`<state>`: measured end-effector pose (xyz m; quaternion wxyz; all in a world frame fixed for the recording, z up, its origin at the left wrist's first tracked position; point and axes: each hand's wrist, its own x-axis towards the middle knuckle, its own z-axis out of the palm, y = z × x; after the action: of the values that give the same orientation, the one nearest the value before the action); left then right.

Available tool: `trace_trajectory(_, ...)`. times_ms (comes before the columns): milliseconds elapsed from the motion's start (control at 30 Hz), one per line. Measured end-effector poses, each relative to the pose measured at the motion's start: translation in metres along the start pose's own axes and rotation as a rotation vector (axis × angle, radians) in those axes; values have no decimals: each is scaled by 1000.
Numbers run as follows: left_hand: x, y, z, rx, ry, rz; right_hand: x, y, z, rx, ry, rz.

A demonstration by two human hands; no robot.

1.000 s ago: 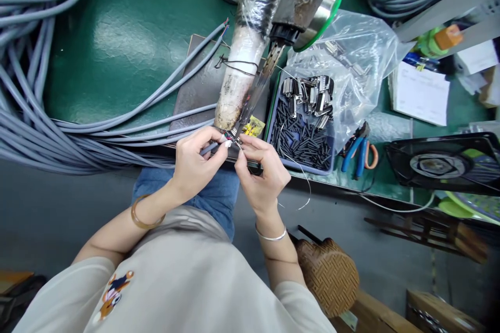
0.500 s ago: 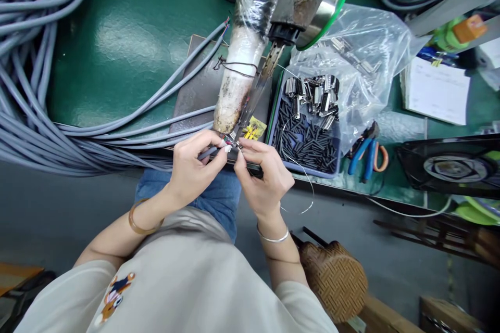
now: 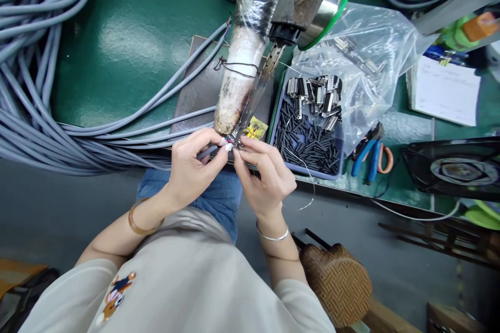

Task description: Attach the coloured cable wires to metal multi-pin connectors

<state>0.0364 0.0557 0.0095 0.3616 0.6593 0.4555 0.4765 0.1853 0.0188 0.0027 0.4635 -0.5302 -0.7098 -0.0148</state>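
My left hand [image 3: 197,166] pinches the end of a grey cable [image 3: 208,152] between thumb and forefinger. Fine coloured wires at its tip meet a small metal connector [image 3: 233,137], partly covered by my fingers. From the right, my right hand [image 3: 264,173] is closed in a pinch close to the connector. A thin solder wire [image 3: 308,169] loops down from above and runs behind my right wrist into that hand; its tip is too small to make out. The fixed soldering iron [image 3: 255,96] points down at the connector, between both hands.
Beside the iron slants a plastic-wrapped tube [image 3: 236,80]. A blue tray [image 3: 302,169] holds black sleeves and metal connectors, near a clear bag [image 3: 375,52] and blue-handled pliers [image 3: 373,161]. Grey cables [image 3: 78,143] spread over the left. A solder reel [image 3: 326,13] hangs above the tray.
My right fingertips have shifted slightly left and down, closer to the left hand's fingertips. The left hand stays almost still with the cable. The view has turned very slightly.
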Motion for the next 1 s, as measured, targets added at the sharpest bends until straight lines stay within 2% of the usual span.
trace_trajectory(200, -4, -3, -1, -7, -56, -43, -5, 2, -4, -109, -57, -104)
trace_trajectory(433, -8, -5, 0, -23, -68, -26, -11, 5, -3, -130, -34, -145)
trace_trajectory(567, -12, -5, 1, -24, -85, -8, -16, 4, -4, -92, -38, -134)
trace_trajectory(667, -18, -5, 0, -31, -126, 18, -20, 4, -12, 33, -86, -2)
trace_trajectory(733, -24, -7, -3, -36, -212, 30, -23, 3, -23, 119, -109, 144)
trace_trajectory(800, -32, -10, -7, -32, -365, 43, -26, 1, -36, 147, -63, 226)
trace_trajectory(933, -51, -19, -15, 32, -730, 59, -28, -10, -55, 124, 182, 211)
trace_trajectory(1000, -59, -23, -19, 107, -840, 53, -25, -18, -59, 179, 305, 248)
